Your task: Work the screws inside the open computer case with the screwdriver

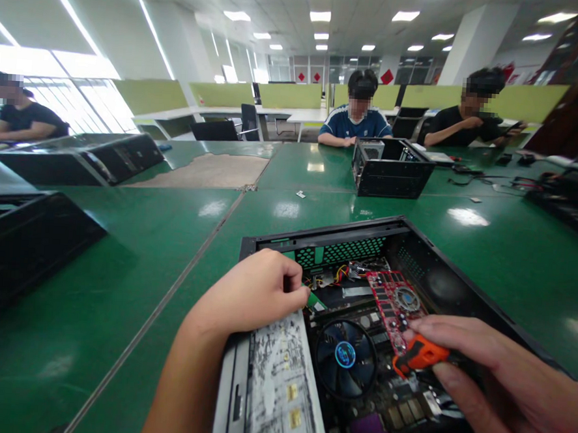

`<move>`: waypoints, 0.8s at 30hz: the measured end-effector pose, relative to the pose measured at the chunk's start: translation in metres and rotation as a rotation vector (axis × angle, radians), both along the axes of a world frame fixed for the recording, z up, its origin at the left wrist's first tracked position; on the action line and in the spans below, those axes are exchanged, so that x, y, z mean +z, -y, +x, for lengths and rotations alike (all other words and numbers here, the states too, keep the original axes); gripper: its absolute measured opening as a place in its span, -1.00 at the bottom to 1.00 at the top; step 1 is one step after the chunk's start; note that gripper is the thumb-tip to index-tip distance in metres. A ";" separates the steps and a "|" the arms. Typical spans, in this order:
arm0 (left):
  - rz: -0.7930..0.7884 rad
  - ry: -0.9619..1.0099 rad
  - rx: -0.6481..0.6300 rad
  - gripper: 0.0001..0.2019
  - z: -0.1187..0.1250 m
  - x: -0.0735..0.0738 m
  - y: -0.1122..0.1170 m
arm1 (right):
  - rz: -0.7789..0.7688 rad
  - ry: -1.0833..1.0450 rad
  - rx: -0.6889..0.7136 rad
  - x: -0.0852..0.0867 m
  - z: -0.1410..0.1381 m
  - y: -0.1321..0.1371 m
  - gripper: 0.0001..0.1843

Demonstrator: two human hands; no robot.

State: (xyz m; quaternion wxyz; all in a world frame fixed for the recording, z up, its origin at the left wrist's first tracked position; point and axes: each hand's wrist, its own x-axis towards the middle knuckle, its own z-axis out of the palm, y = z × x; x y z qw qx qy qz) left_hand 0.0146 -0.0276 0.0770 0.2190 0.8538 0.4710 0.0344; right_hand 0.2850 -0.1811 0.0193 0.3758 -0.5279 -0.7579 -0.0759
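An open black computer case point(465, 299) lies in front of me with its inside facing up. My left hand point(265, 290) rests over its left side, fingers curled and thumb pinched against a small green circuit board point(317, 302) that looks like a memory stick. In my right hand point(485, 366), between thumb and fingers, is an orange-and-black screwdriver point(422, 353); its shaft is not visible. Just beyond those fingertips stands a red graphics card point(387, 294) with a small round fan. A black cooling fan point(345, 356) sits between my hands, above the motherboard.
Scratched silver drive casing point(279, 379) fills the case's left side. Another black case point(392, 170) stands across the green table point(160, 248), before a seated person point(356, 119). More cases point(37, 247) lie left. Cables point(472, 175) lie at the right, near another person point(471, 116).
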 end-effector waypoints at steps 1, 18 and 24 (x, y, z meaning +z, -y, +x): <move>0.000 0.002 0.000 -0.76 0.000 0.000 0.000 | 0.002 -0.008 0.001 0.001 -0.001 0.000 -0.70; -0.006 0.014 -0.004 -0.76 0.000 0.000 0.000 | -0.001 -0.008 0.034 -0.003 0.003 0.003 -0.72; 0.005 0.008 -0.004 -0.75 0.000 -0.001 0.000 | -0.005 0.024 0.027 -0.002 0.001 0.002 -0.70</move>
